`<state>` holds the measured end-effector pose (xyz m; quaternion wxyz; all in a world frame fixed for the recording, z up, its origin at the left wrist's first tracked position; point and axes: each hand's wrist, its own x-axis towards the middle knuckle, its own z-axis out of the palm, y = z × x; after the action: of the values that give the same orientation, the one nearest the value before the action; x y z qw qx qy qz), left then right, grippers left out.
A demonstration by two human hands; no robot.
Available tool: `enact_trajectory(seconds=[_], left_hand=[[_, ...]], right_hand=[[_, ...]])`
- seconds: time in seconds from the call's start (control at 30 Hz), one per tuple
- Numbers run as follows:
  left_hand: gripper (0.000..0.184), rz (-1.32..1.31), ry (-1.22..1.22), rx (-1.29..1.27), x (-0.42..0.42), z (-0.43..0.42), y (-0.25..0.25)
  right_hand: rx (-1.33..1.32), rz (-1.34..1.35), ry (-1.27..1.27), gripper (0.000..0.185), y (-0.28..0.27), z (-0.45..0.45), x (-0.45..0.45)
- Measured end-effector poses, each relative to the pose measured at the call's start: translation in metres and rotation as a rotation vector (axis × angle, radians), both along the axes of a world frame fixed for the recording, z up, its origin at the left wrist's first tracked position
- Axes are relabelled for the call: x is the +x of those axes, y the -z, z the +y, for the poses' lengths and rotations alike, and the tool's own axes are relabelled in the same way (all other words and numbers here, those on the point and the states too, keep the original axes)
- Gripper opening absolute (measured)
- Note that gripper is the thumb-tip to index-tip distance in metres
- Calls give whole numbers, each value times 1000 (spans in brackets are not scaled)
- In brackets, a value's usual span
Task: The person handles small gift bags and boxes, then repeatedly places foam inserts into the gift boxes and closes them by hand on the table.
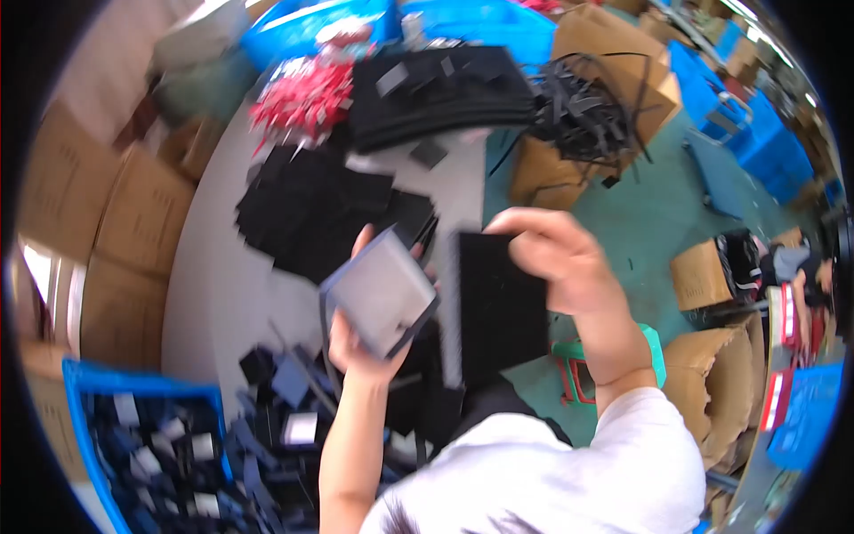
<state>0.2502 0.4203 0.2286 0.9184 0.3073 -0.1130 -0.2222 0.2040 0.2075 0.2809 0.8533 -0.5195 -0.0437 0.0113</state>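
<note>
Left hand (pixel 354 345) half-curled, it gripped the grey pad (pixel 381 294) by its edges, up above the table (pixel 203 294)! Just beside, the right hand (pixel 556 258) had thumb and fingers pinched on the sheet (pixel 500 311), near its top, a blur there. Beyond lay the black pile (pixel 307 209); the crate (pixel 147 383) stood lower left.

Cardboard boxes (pixel 138 209) stand stacked at left, while a green stool (pixel 656 351) sits near a torn carton (pixel 692 367) at right.
</note>
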Motion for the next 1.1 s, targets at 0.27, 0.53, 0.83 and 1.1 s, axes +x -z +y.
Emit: enact_trajectory(seconds=[0.27, 0.53, 0.83, 1.1], left_hand=[[107, -47, 108, -189, 11, 32, 17], [113, -351, 313, -222, -8, 49, 0], [121, -256, 323, 244, -20, 72, -14], [132, -91, 261, 73, -30, 88, -2]], right_hand=[[-580, -546, 855, 13, -17, 11, 38], [-520, -336, 243, 13, 5, 32, 40], [-816, -432, 204, 54, 1, 66, 50], [-908, -621, 235, 70, 14, 85, 64]])
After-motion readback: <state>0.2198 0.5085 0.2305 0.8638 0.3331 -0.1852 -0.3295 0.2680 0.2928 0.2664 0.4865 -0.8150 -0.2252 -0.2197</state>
